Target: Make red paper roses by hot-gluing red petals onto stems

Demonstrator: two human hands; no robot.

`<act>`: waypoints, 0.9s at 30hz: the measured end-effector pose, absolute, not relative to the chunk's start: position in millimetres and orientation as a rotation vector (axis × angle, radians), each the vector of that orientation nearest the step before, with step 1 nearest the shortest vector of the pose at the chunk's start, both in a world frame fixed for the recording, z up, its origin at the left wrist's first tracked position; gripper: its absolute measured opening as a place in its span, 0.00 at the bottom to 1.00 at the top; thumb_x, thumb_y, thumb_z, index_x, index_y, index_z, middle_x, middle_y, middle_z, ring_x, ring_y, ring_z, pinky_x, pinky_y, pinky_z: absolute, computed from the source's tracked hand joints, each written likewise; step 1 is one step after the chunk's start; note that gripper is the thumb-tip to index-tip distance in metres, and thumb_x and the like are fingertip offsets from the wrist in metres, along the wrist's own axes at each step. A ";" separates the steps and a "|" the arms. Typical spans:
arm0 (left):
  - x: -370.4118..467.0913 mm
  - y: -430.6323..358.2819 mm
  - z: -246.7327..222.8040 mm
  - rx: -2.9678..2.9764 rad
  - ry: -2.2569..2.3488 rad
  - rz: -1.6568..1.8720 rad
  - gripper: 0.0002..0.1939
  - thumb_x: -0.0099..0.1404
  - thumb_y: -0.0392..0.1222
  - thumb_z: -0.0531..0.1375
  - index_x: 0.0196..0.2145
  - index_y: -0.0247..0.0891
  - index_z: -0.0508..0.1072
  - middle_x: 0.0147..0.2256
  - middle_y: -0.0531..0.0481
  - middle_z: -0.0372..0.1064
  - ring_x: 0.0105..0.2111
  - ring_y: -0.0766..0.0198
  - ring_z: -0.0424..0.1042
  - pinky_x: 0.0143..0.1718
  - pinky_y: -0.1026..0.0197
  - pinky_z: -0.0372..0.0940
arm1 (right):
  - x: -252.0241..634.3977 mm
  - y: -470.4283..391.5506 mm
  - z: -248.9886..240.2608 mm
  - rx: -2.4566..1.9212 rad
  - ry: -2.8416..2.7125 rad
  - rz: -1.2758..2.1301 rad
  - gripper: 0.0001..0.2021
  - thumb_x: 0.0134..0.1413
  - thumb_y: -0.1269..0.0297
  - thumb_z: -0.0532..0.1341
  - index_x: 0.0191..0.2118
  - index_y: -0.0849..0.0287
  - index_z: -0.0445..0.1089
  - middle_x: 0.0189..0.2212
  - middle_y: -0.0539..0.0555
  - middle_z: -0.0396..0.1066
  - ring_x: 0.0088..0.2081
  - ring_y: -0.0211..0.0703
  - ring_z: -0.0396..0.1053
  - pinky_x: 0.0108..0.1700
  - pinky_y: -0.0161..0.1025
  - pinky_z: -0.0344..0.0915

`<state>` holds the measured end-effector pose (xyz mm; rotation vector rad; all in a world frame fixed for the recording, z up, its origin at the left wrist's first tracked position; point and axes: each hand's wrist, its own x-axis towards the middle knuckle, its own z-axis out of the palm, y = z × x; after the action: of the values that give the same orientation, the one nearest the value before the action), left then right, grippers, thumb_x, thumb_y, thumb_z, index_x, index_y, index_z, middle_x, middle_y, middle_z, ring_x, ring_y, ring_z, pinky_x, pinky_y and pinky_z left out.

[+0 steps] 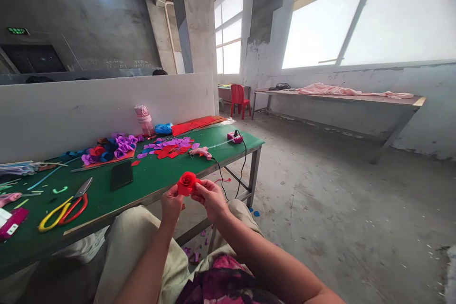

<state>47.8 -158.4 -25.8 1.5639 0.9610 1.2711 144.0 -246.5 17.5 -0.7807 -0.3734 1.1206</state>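
A red paper rose (187, 183) with a tightly curled centre is held over my lap, just off the table's front edge. My left hand (171, 203) pinches its left side. On the other side, the fingertips of my right hand (211, 196) are closed on an outer petal. Behind the flower, a pink glue gun (201, 153) lies on the green table (156, 183), its black cord hanging over the edge. Loose red and purple petal pieces (170, 147) are spread beside it. Finished-looking purple, red and blue flowers (110, 148) are heaped farther left.
Scissors (66, 209) with yellow and red handles lie at the front left, near a dark phone (121, 175). A pink bottle (144, 120) stands against the white partition (107, 104). A pink power socket (235, 137) sits at the right end. Scraps litter the floor.
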 end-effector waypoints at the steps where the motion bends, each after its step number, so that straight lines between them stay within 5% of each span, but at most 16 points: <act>1: 47.7 -158.6 -25.3 1.566 0.959 1.262 0.06 0.48 0.40 0.60 0.19 0.36 0.71 0.16 0.58 0.61 0.19 0.70 0.57 0.22 0.67 0.53 | 143.9 -246.8 17.2 -0.784 -0.371 1.134 0.22 0.26 0.55 0.73 0.27 0.61 0.67 0.23 0.51 0.73 0.25 0.36 0.71 0.29 0.33 0.67; 9: 45.7 -158.6 -26.2 1.526 0.980 1.174 0.05 0.48 0.39 0.60 0.22 0.36 0.73 0.15 0.57 0.62 0.16 0.69 0.57 0.20 0.66 0.53 | 147.7 -249.1 20.1 -0.838 -0.412 1.167 0.17 0.35 0.56 0.69 0.30 0.61 0.67 0.22 0.49 0.72 0.23 0.33 0.69 0.26 0.30 0.63; 27: 46.6 -162.8 -20.1 1.582 0.983 1.155 0.05 0.47 0.40 0.60 0.20 0.36 0.71 0.16 0.55 0.63 0.14 0.71 0.53 0.17 0.65 0.51 | 153.5 -246.2 21.9 -0.926 -0.358 1.186 0.18 0.30 0.58 0.69 0.27 0.60 0.63 0.19 0.49 0.70 0.20 0.33 0.68 0.23 0.30 0.60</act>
<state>46.6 -162.8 -20.1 1.5819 0.9831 1.1547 153.5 -246.2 21.9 -0.9256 -0.3582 1.1858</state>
